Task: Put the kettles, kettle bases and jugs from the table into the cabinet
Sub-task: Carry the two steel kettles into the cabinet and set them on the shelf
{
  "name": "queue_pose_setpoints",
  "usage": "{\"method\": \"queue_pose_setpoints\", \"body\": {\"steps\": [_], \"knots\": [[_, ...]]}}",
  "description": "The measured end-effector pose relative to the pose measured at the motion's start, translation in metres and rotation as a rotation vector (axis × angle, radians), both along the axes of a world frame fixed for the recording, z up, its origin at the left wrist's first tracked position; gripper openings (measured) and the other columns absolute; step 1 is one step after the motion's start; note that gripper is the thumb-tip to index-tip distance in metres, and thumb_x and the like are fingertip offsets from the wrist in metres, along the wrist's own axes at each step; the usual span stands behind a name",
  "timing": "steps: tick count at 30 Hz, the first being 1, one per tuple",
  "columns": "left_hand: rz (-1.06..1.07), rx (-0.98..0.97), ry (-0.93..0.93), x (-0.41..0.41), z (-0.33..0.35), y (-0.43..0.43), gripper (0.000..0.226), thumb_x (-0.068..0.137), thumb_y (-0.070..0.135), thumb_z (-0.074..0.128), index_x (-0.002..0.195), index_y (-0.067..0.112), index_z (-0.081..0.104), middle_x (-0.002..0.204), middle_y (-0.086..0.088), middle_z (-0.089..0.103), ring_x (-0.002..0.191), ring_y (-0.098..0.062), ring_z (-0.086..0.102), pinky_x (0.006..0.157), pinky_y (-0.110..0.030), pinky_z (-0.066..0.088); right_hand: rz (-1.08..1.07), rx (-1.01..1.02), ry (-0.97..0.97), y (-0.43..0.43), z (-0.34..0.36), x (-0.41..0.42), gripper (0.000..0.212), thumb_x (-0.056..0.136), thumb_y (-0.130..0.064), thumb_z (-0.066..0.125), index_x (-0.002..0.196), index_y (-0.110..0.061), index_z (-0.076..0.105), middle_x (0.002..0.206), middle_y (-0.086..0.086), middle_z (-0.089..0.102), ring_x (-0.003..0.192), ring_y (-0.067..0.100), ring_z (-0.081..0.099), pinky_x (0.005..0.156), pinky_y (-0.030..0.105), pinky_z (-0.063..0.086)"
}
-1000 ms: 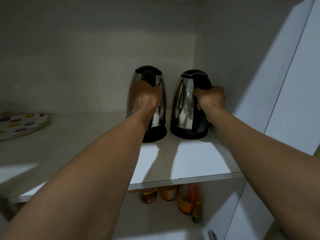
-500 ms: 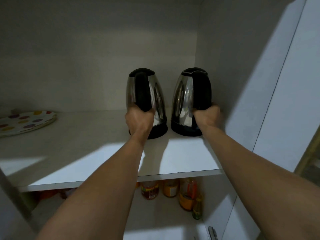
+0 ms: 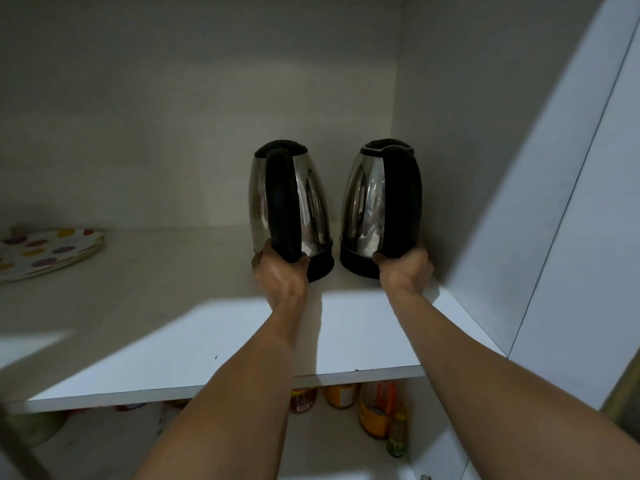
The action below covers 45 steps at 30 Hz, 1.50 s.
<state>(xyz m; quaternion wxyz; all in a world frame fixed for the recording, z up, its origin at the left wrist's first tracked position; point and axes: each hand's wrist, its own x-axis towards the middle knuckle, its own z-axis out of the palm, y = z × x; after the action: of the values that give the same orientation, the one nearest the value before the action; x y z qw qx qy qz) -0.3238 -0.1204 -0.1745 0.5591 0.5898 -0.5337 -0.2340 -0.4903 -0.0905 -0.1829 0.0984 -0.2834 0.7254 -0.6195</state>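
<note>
- Two steel electric kettles upright on the cabinet shelf, side by side and just apart, toward the back right corner.
- Left kettle on its black kettle base; black handle turned to face the front, long axis vertical.
- Right kettle on its own black base, close beside the cabinet's right wall; handle facing front and slightly right.
- Left hand low at the foot of the left kettle's handle, fingers curled narrowly around its bottom end; touching, grip looks light rather than firm.
- Right hand likewise at the bottom of the right kettle's handle and the edge of the base, fingers closed in on it.
- Each kettle straight ahead of and just above its own hand; neither arm crossing the other, each hand nearest its own kettle.
- Spotted plate well apart at the far left of the same shelf; bottles and jars on the shelf below.
- Judged: placing step near done, both kettles seated; next move likely letting go and drawing straight back toward the front edge, without tipping the tall bodies.
- Bench and jugs not in view.
</note>
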Motion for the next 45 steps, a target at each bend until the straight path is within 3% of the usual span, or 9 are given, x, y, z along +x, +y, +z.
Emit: {"method": "queue_pose_setpoints", "body": {"steps": [6, 14, 22, 28, 35, 39, 45], "knots": [[0.016, 0.049, 0.003, -0.009, 0.003, -0.031, 0.049, 0.077, 0.018, 0.077, 0.121, 0.011, 0.057, 0.120, -0.012, 0.060, 0.108, -0.029, 0.059, 0.084, -0.032, 0.045, 0.049, 0.000, 0.020, -0.028, 0.004, -0.010, 0.068, 0.073, -0.021, 0.084, 0.134, -0.015, 0.055, 0.128, 0.010, 0.065, 0.117, 0.033, 0.061, 0.095, 0.037, 0.050], [0.001, -0.012, -0.015, -0.024, -0.001, -0.085, 0.046, 0.077, 0.015, 0.074, 0.119, 0.008, 0.058, 0.116, -0.015, 0.062, 0.109, -0.032, 0.058, 0.088, -0.039, 0.046, 0.029, 0.002, 0.102, -0.079, -0.002, -0.027, 0.066, 0.072, -0.020, 0.084, 0.131, -0.009, 0.057, 0.128, 0.015, 0.064, 0.117, 0.036, 0.060, 0.094, 0.044, 0.050], [0.001, -0.038, -0.011, -0.036, -0.005, -0.103, 0.041, 0.077, 0.012, 0.074, 0.115, 0.007, 0.060, 0.114, -0.016, 0.061, 0.109, -0.033, 0.058, 0.088, -0.040, 0.048, 0.010, -0.020, 0.109, -0.105, -0.006, -0.032, 0.064, 0.071, -0.017, 0.084, 0.128, -0.007, 0.056, 0.127, 0.015, 0.063, 0.117, 0.034, 0.060, 0.095, 0.042, 0.049], [-0.055, -0.003, -0.071, -0.028, 0.000, -0.096, 0.049, 0.077, 0.013, 0.075, 0.117, 0.003, 0.049, 0.118, -0.019, 0.058, 0.112, -0.035, 0.055, 0.091, -0.042, 0.046, 0.045, 0.007, 0.083, -0.093, 0.002, -0.031, 0.068, 0.072, -0.010, 0.084, 0.127, 0.001, 0.046, 0.128, 0.021, 0.058, 0.118, 0.035, 0.057, 0.093, 0.041, 0.047], [-0.105, 0.086, -0.115, -0.003, 0.019, -0.042, 0.050, 0.087, 0.015, 0.067, 0.128, 0.004, 0.040, 0.125, -0.018, 0.056, 0.115, -0.035, 0.055, 0.094, -0.037, 0.043, 0.092, 0.110, 0.095, -0.043, 0.016, -0.014, 0.059, 0.075, -0.010, 0.080, 0.122, -0.002, 0.046, 0.124, 0.020, 0.060, 0.115, 0.037, 0.060, 0.092, 0.039, 0.049], [-0.006, -0.010, -0.206, 0.026, 0.032, 0.026, 0.035, 0.091, 0.018, 0.061, 0.121, 0.004, 0.049, 0.118, -0.017, 0.058, 0.109, -0.034, 0.057, 0.083, -0.031, 0.041, 0.176, 0.083, 0.166, 0.005, 0.022, 0.028, 0.041, 0.083, -0.012, 0.072, 0.118, -0.008, 0.052, 0.119, 0.018, 0.062, 0.110, 0.036, 0.060, 0.090, 0.037, 0.049], [0.154, 0.010, -0.296, 0.104, 0.038, 0.144, 0.039, 0.096, 0.022, 0.058, 0.131, 0.009, 0.050, 0.123, -0.012, 0.060, 0.114, -0.027, 0.056, 0.093, -0.032, 0.044, 0.429, 0.094, 0.333, 0.084, 0.031, 0.121, 0.030, 0.094, -0.024, 0.062, 0.123, -0.016, 0.056, 0.126, 0.010, 0.060, 0.112, 0.031, 0.058, 0.092, 0.035, 0.046]]}}
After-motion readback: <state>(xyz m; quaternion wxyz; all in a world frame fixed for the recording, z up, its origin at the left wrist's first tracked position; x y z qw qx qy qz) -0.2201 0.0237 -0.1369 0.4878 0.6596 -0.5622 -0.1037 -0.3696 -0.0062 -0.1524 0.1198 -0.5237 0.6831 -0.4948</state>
